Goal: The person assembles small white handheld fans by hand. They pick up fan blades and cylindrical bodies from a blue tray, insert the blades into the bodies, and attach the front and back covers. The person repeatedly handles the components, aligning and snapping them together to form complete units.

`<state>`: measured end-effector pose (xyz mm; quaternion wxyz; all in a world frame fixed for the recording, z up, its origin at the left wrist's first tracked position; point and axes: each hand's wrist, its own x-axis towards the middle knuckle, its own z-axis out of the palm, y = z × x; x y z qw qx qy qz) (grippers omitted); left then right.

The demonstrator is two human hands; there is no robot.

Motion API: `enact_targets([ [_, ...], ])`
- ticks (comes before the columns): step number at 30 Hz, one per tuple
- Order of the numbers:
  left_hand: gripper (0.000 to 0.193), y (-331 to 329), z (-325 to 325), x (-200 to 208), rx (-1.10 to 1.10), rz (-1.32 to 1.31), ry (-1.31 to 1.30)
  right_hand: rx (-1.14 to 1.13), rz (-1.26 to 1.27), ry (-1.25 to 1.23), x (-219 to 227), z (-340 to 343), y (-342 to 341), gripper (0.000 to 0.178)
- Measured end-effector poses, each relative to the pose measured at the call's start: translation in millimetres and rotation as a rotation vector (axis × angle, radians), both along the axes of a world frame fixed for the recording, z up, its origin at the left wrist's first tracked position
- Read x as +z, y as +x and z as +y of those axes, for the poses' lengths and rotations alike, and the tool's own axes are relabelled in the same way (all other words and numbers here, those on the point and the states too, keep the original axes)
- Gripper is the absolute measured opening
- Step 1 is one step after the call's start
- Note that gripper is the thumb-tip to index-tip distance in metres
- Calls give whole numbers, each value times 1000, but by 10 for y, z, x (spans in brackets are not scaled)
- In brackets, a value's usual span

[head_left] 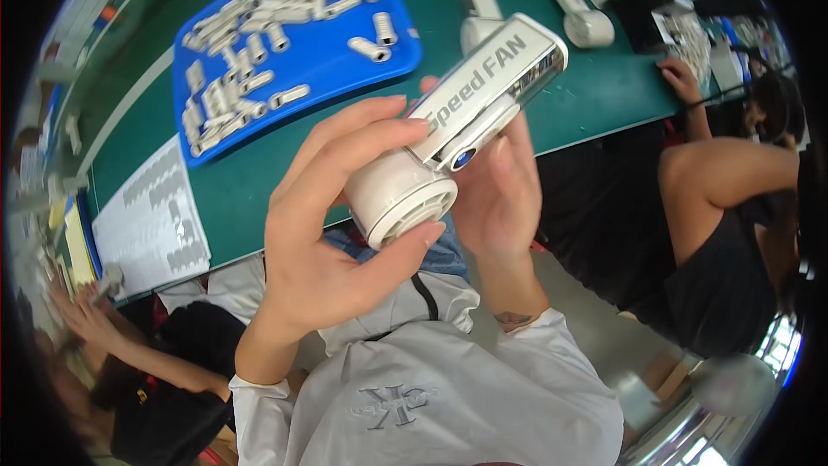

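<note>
Left hand (312, 246) grips a white plastic handheld fan (470, 95) by its round end (388, 198), long axis slanting away rightward across the right hand (498, 207), its hold unclear.

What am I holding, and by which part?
A white handheld fan: the left hand grips its round head; the right hand is behind the oblong body, contact hidden.

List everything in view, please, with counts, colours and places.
Handheld fan: one, white, between both hands
Other fans: at least three, white, table's far side
Tray: one, blue, table's left
Tubular parts: many, white, in tray
Patterned sheet: one, white, table's left edge
Tabletop: one, green, ahead
Co-workers: at least two, dark clothing, either side
Shirt: one, white, lower middle
Left hand: one, bare, around fan's round end
Right hand: one, bare, behind fan's body
</note>
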<state>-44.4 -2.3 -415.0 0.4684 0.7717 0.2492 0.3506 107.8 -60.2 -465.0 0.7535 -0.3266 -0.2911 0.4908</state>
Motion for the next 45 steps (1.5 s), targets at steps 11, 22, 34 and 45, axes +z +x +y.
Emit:
enact_targets([
  [11, 63, 1075, -49, -61, -190, 112, -42, -280, 33, -25, -78, -417, 1173, 79],
  [22, 57, 1535, -38, -73, -262, 164, -66, -348, 35, -89, -180, -570, 1660, 75],
  [34, 54, 1637, -37, -22, -275, 183, -9, -429, 27, -51, -218, -535, 1668, 76],
  [45, 54, 1588, -1, -27, -260, 203, 49, -302, -81, -71, -188, -470, 1664, 79],
])
